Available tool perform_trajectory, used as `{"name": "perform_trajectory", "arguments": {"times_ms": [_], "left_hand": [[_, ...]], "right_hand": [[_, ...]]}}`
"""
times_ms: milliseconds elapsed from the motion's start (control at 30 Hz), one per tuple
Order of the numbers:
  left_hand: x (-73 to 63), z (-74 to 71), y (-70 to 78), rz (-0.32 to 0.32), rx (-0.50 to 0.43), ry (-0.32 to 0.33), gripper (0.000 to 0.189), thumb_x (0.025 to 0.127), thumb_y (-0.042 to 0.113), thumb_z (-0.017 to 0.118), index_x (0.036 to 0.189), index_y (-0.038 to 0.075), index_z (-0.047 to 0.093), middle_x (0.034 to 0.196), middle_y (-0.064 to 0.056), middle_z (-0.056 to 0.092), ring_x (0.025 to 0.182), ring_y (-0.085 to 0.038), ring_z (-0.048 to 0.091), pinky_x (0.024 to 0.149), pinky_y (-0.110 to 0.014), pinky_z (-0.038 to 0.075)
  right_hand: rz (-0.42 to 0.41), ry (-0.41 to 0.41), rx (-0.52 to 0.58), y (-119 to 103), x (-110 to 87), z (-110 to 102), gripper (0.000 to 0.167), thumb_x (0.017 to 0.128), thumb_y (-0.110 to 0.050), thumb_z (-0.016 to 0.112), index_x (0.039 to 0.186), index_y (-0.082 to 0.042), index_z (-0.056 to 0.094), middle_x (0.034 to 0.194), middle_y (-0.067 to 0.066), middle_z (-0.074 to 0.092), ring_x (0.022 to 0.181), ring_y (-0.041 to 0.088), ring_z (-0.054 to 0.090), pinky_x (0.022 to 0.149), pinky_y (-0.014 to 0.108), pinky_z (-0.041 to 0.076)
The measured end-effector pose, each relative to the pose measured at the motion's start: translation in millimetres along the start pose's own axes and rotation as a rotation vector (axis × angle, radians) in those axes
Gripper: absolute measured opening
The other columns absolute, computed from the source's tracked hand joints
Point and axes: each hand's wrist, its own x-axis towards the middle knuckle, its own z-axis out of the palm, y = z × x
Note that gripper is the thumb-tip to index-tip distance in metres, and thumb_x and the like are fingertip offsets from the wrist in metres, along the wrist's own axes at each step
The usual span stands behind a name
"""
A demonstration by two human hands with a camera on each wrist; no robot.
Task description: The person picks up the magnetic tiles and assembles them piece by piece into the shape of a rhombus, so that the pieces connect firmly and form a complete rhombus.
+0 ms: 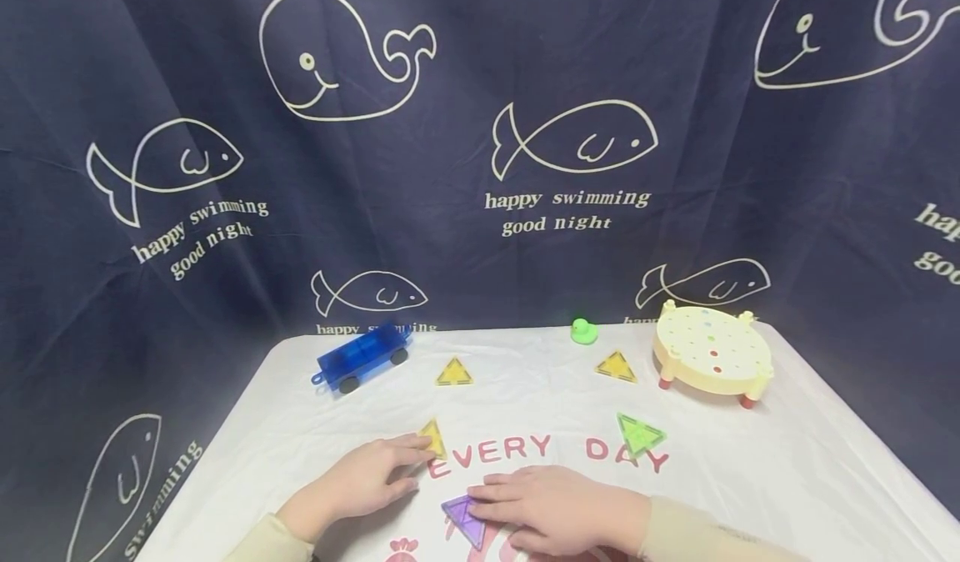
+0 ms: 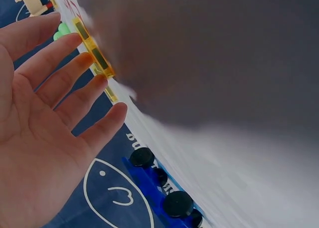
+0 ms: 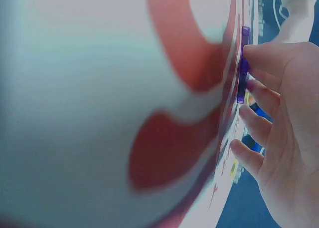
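At lower centre, I have the right hand (image 1: pixel 558 508) resting spread fingers on the purple triangle (image 1: pixel 462 519), probably steadying it. Slightly farther, left of centre, my left hand (image 1: pixel 367 474), fingers apart, touches a yellow triangle (image 1: pixel 432 439). Cart (image 1: pixel 363 358), duck (image 1: pixel 583 331) and stand (image 1: pixel 712 349) sit at the desk's (image 1: pixel 817 470) far side, seemingly leaving working room.

Left hand (image 1: pixel 367 477): it reaches inward and forward, with its back turned upward.
Left fingers (image 2: pixel 82 101): almost straight, spread with gaps between them.
Right hand (image 1: pixel 551 508): it points across to the left side, also back upward, apart from the other hand.
Right fingers (image 3: pixel 255 123): lightly bent, separated at the tips.
Sleeves (image 1: pixel 697 535): pale, ending near the wrists (image 1: pixel 633 520).
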Motion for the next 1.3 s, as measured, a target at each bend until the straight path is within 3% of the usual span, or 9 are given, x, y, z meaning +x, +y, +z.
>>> {"name": "perform_trajectory", "arguments": {"times_ms": [367, 633, 867, 1100, 1300], "left_hand": [[-1.6, -3.0, 9.3, -0.019, -0.049, 0.007, 0.04, 0.094, 0.023, 0.071, 0.131, 0.007, 0.069, 0.142, -0.012, 0.06, 0.132, -0.035, 0.054, 0.11, -0.055, 0.041], [-2.4, -1.7, 12.4, -0.032, -0.049, 0.021, 0.042, 0.094, 0.025, 0.071, 0.131, 0.006, 0.069, 0.146, -0.017, 0.056, 0.133, -0.038, 0.053, 0.109, -0.055, 0.041], [-1.8, 0.0, 13.7, -0.033, -0.045, 0.032, 0.042, 0.093, 0.025, 0.071, 0.131, 0.006, 0.069, 0.147, -0.02, 0.054, 0.134, -0.039, 0.052, 0.109, -0.055, 0.041], [-1.9, -0.1, 14.9, -0.032, -0.044, 0.03, 0.042, 0.093, 0.025, 0.071, 0.131, 0.005, 0.069, 0.147, -0.019, 0.054, 0.135, -0.039, 0.051, 0.11, -0.056, 0.04], [-1.8, 0.6, 15.3, -0.036, -0.039, 0.03, 0.042, 0.093, 0.024, 0.071, 0.13, 0.005, 0.069, 0.147, -0.019, 0.054, 0.135, -0.039, 0.05, 0.11, -0.056, 0.04]], "right_hand": [[0.16, 0.052, 0.063, 14, -32.2, -2, 0.051, 0.101, -0.024, 0.061, 0.151, -0.016, 0.052, 0.154, 0.002, 0.05, 0.138, 0.019, 0.05, 0.105, 0.042, 0.049], [0.407, 0.023, 0.057, 20, -44.1, -6, 0.052, 0.099, -0.024, 0.062, 0.149, -0.013, 0.054, 0.153, 0.007, 0.05, 0.137, 0.028, 0.05, 0.107, 0.047, 0.047], [0.608, 0.002, 0.119, 20, -44.0, -4, 0.051, 0.099, -0.021, 0.063, 0.148, -0.009, 0.054, 0.15, 0.016, 0.05, 0.135, 0.035, 0.05, 0.104, 0.053, 0.048], [0.628, 0.043, 0.15, 12, -35.3, -3, 0.051, 0.099, -0.021, 0.063, 0.145, 0.0, 0.054, 0.143, 0.022, 0.049, 0.127, 0.037, 0.054, 0.098, 0.053, 0.052], [0.628, 0.074, 0.187, 11, -31.6, -6, 0.051, 0.096, -0.02, 0.068, 0.141, 0.002, 0.057, 0.133, 0.018, 0.052, 0.114, 0.03, 0.055, 0.091, 0.047, 0.056]]}}
